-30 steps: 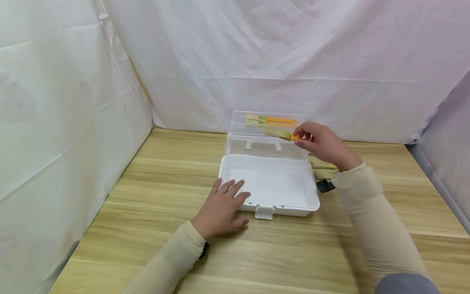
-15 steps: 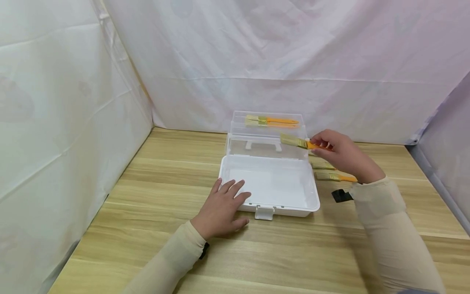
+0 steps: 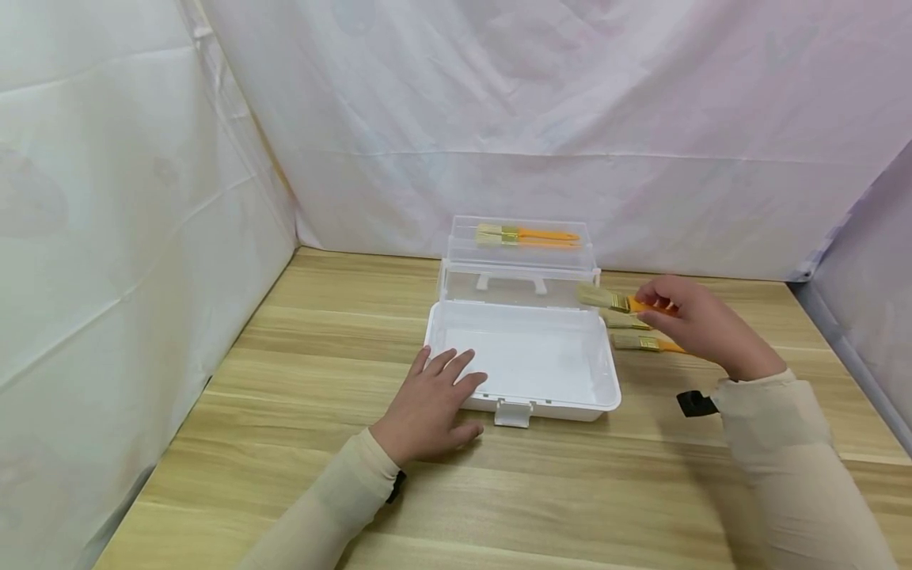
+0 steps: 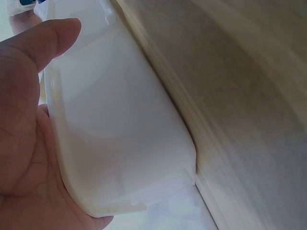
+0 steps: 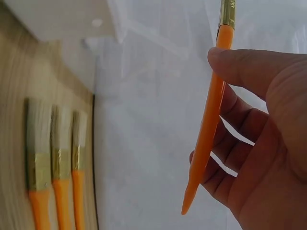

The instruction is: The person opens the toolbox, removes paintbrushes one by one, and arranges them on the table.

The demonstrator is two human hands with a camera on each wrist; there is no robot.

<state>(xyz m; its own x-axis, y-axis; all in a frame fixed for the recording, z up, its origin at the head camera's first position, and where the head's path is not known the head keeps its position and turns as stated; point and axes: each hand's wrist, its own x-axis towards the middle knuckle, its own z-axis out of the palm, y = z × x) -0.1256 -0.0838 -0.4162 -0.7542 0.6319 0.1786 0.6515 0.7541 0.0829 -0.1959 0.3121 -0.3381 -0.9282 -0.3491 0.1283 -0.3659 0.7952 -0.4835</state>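
My right hand (image 3: pixel 701 326) pinches the orange handle of a flat paintbrush (image 3: pixel 604 298), raised off the table right of the white box, its pale bristles pointing left. In the right wrist view the thumb and fingers grip that orange handle (image 5: pixel 211 108). My left hand (image 3: pixel 431 405) rests spread on the front left corner of the open white box (image 3: pixel 606 408). The left wrist view has the thumb (image 4: pixel 67 36) lying by the box wall (image 4: pixel 120 120). Two more orange-handled paintbrushes (image 3: pixel 527 234) lie in the raised clear tray (image 3: pixel 463 252) behind.
Right of the box, more paintbrushes (image 3: pixel 644 343) lie on the wooden table (image 3: pixel 285 372); three (image 5: pixel 41 167) show in the right wrist view. A clear part with a white handle (image 3: pixel 511 281) stands behind the base. White cloth (image 3: pixel 534 95) hangs around the table.
My right hand has carried the paintbrush right and toward me, away from the raised tray to above the brushes beside the box. My left hand has stayed put.
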